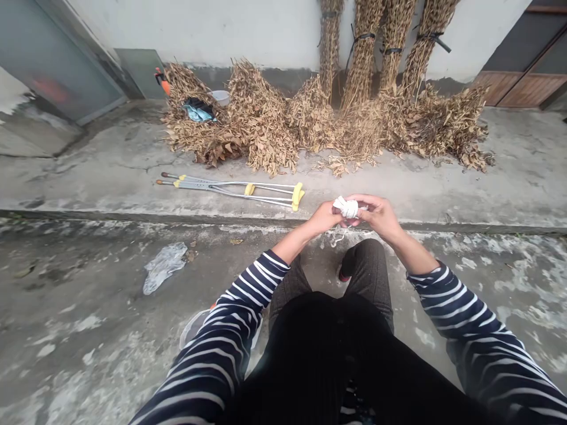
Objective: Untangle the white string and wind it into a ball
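We find a white, dark-lined wound bundle (347, 208); a loose strand (340, 236) hangs below; left hand (325, 218) and right hand (379, 215) grip it.

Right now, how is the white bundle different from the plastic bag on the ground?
The white bundle is held up by the left hand and right hand; the plastic bag lies on the ground. The bundle is gathered into a compact lump, while the bag is spread out and crumpled. The bundle looks solid white; the bag looks partly see-through. Both are pale.
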`<state>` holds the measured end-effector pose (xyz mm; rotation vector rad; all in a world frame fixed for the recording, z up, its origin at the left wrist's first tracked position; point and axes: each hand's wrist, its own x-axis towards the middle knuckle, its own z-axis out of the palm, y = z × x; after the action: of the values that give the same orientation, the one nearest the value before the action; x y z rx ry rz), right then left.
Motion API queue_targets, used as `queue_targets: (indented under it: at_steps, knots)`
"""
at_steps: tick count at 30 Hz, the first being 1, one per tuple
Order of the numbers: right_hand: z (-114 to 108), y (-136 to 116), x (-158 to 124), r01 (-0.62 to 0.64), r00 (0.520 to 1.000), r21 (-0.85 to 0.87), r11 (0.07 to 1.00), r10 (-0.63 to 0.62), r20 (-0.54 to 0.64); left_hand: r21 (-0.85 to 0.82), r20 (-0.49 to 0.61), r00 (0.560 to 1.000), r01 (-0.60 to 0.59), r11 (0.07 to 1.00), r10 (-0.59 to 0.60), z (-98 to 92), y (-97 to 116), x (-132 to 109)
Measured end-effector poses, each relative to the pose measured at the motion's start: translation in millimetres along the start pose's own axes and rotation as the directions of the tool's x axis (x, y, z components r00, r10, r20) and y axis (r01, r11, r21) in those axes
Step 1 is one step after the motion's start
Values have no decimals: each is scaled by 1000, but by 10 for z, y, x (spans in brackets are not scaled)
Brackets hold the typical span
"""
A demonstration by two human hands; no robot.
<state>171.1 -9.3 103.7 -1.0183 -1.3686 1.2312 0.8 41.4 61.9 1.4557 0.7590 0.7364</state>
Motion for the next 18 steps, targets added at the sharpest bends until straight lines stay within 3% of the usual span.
queue_targets:
  at_steps: [5,8,10,12,14,18]
  knots:
    - [-58,108,30,24,995,11,1000,-23,-97,321,-23,1000,-1,947,9,-37,-53,-142]
    - [-134,218,107,54,975,-77,996,-69,-212,554,46,998,-63,830,45,-64,-38,-309]
    - [-176,290,142,73,953,-255,964,-143,-267,701,82,995,-94,707,51,-58,23,-414]
    - [-196,355,146,114,940,-499,859,-256,-226,806,88,995,-96,584,43,-43,117,-488]
    - [-195,400,126,204,934,-703,682,-351,-69,864,69,997,-76,498,32,-40,224,-515]
    - [-145,355,93,353,913,-865,357,-335,235,867,-29,999,7,499,36,-136,388,-423]
